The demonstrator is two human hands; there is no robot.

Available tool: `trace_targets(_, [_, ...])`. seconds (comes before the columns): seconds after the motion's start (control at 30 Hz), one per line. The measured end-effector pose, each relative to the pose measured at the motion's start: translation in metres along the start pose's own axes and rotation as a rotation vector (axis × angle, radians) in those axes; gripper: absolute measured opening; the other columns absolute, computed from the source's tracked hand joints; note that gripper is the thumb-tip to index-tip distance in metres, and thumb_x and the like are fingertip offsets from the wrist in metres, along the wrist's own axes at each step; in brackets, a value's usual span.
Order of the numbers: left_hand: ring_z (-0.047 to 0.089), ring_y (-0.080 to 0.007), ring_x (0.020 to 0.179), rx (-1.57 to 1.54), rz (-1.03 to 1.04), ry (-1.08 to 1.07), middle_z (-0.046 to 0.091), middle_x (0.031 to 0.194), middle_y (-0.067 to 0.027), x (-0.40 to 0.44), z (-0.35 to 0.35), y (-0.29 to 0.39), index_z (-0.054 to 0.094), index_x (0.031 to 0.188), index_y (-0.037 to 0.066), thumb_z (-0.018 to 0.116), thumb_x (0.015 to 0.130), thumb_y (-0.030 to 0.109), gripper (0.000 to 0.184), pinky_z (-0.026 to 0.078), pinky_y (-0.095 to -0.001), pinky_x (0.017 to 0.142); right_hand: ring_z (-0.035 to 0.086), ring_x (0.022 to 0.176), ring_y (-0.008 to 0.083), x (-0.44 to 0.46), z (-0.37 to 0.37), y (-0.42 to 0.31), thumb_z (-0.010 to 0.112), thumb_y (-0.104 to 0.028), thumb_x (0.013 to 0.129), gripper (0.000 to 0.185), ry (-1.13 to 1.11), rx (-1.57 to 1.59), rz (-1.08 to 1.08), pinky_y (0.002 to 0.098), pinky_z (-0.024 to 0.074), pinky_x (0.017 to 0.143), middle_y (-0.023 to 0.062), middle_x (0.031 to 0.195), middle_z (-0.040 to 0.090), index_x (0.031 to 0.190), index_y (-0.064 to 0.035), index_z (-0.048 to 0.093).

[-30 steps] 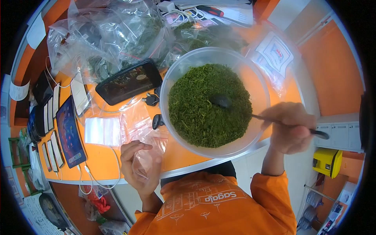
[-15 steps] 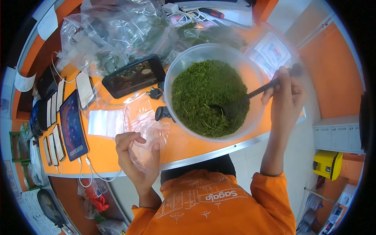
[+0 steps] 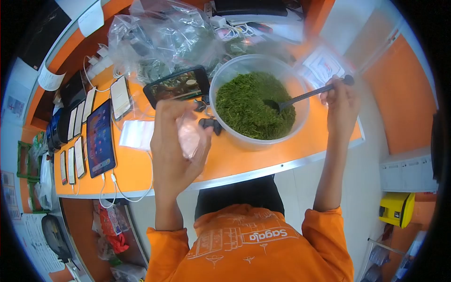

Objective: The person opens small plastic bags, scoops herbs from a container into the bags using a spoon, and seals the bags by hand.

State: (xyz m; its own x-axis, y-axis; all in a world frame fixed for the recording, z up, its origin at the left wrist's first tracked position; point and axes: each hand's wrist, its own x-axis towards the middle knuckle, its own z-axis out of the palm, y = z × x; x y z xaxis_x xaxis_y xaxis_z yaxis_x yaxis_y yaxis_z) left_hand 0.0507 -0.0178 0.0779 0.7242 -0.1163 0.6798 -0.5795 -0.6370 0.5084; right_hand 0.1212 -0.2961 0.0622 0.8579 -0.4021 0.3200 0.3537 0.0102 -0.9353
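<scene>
Left hand (image 3: 172,152) cups a bag (image 3: 189,139); right hand (image 3: 342,104) grips a spoon's (image 3: 305,97) end, likely to clear the leftward bowl (image 3: 294,77).

White "Sagala" lettering (image 3: 264,235) on orange shirt (image 3: 291,256); writing on paper sheet (image 3: 32,230), lower left, too small.

- The orange table top (image 3: 235,162) has a curved edge with silver trim.
- On its right half stands a round, translucent plastic bowl (image 3: 253,63).
- Near the bowl's left side lie a small black object (image 3: 210,125) and some keys.
- A large dark tablet (image 3: 100,138) with lit screen lies at the left.
- Beside the tablet are slim phones (image 3: 79,157), placed in two rows.
- A white rectangular plastic packet (image 3: 136,134) lies to the tablet's right.
- Clear, crumpled plastic bags (image 3: 159,42) occupy the far side.
</scene>
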Motion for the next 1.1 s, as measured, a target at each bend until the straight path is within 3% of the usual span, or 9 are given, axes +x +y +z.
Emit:
trace_targets(0.2, [0.053,-0.0296,0.08,-0.117,0.062,-0.101,0.05,0.083,-0.0127,0.042,0.01,0.004,0.042,0.107,0.001,0.063,0.071,0.005,0.042,0.042,-0.0349,0.075,0.057,0.053,0.014,0.021,-0.008,-0.008,0.052,-0.007,0.084,0.016,0.018,0.23,-0.02,0.023,0.0453,0.052,0.0032,0.056,0.049,0.073,0.0037,0.056])
trace_targets(0.3, [0.054,-0.0211,0.078,-0.058,0.21,-0.148,0.053,0.081,-0.0092,0.065,0.024,-0.004,0.045,0.106,0.001,0.065,0.07,0.004,0.041,0.043,-0.0315,0.076,0.057,0.054,0.0139,0.035,-0.013,-0.009,0.052,-0.007,0.084,0.015,0.015,0.328,-0.026,0.0228,0.0464,0.052,0.0029,0.057,0.049,0.073,0.0024,0.055])
trace_targets(0.57, [0.053,-0.0292,0.076,0.029,0.195,-0.304,0.052,0.079,-0.0118,0.088,0.061,-0.014,0.044,0.1,0.004,0.064,0.068,0.002,0.038,0.042,-0.0354,0.071,0.058,0.054,0.0142,0.045,-0.018,-0.011,0.053,-0.006,0.083,0.015,0.035,0.434,-0.006,0.0228,0.0482,0.051,0.0032,0.058,0.051,0.071,0.0011,0.054])
trace_targets(0.9, [0.052,-0.0348,0.087,0.063,0.231,-0.422,0.054,0.09,-0.0176,0.086,0.079,-0.01,0.043,0.103,0.003,0.065,0.066,0.003,0.044,0.04,-0.0401,0.075,0.061,0.055,0.0163,0.042,-0.003,-0.014,0.054,-0.012,0.085,0.022,0.014,0.16,-0.159,0.024,0.0501,0.052,0.0059,0.059,0.053,0.069,0.0033,0.053])
trace_targets(1.0, [0.051,-0.036,0.088,0.119,0.104,-0.579,0.054,0.093,-0.0206,0.09,0.081,-0.008,0.042,0.106,0.002,0.067,0.063,0.005,0.05,0.04,-0.0399,0.076,0.059,0.056,0.0146,0.04,0.003,-0.025,0.053,-0.017,0.086,0.025,-0.028,0.025,-0.241,0.0237,0.0472,0.054,0.0071,0.059,0.056,0.071,0.0032,0.055])
trace_targets(1.1, [0.053,-0.0302,0.089,0.113,0.033,-0.707,0.055,0.091,-0.0186,0.097,0.086,-0.01,0.042,0.111,-0.001,0.069,0.061,0.007,0.057,0.041,-0.0369,0.078,0.055,0.058,0.0107,0.035,0.013,-0.041,0.053,-0.022,0.087,0.027,-0.058,-0.096,-0.3,0.0232,0.0429,0.06,0.0061,0.059,0.058,0.074,0.0009,0.058])
